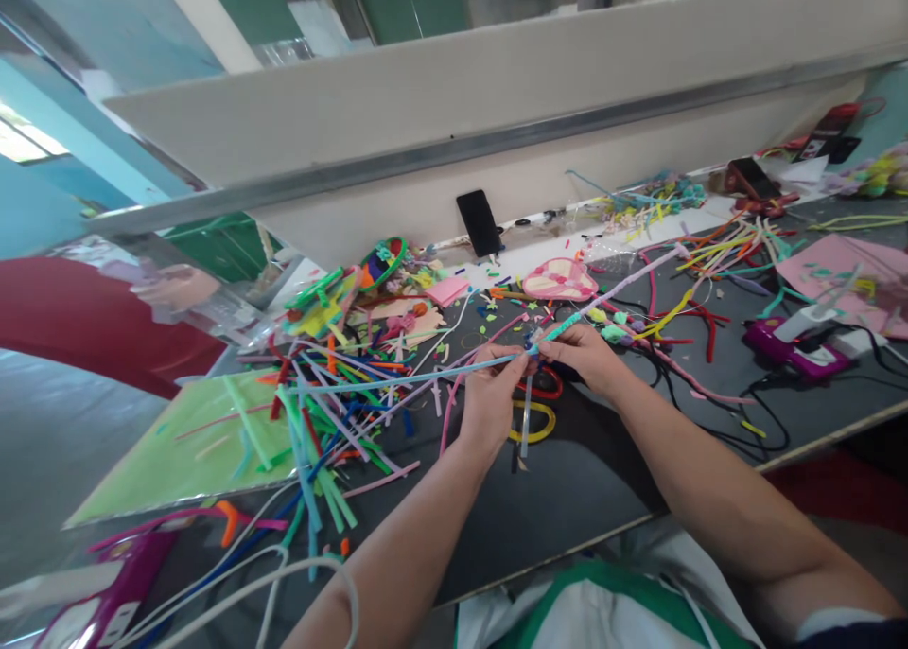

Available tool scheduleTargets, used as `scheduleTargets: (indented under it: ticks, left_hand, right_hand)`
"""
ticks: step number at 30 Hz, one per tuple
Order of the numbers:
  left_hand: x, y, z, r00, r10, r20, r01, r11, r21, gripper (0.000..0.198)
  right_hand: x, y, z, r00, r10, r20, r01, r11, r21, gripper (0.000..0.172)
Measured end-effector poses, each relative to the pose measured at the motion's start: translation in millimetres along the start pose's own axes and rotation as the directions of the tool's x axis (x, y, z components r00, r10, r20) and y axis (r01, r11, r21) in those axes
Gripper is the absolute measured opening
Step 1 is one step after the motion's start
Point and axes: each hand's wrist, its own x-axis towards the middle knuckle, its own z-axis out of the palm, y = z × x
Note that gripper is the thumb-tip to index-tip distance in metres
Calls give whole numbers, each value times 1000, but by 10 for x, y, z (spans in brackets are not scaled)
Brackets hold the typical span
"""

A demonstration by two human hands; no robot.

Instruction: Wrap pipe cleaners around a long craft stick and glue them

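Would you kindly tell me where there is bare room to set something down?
The largest bare patch of dark tabletop lies between the left forearm and right forearm, below the yellow loop. A narrow one separates the left forearm from coloured strips. Crowded: among those strips and around the purple power strip.

Fuzzy strand (573,322) was held out at a slant

The strand was thin and soft-looking, pinched near its middle and raised clear at the right. A light blue length (418,377) ran nearly straight to the left, its far end hard to pick out. Right of the pinch came a short turquoise stretch (564,327) with a ridged surface, then a pale lilac length (631,282) climbing to a slightly thicker tip. Whether the colours formed one piece could not be told.
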Motion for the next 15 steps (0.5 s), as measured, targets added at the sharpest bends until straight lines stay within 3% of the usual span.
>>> scheduleTargets:
  ticks: [15]
  left_hand:
    - [-54,-61,86,992,-25,-127,8,991,-134,19]
  right_hand:
    - [1,77,28,1000,-17,-13,16,999,-41,22]
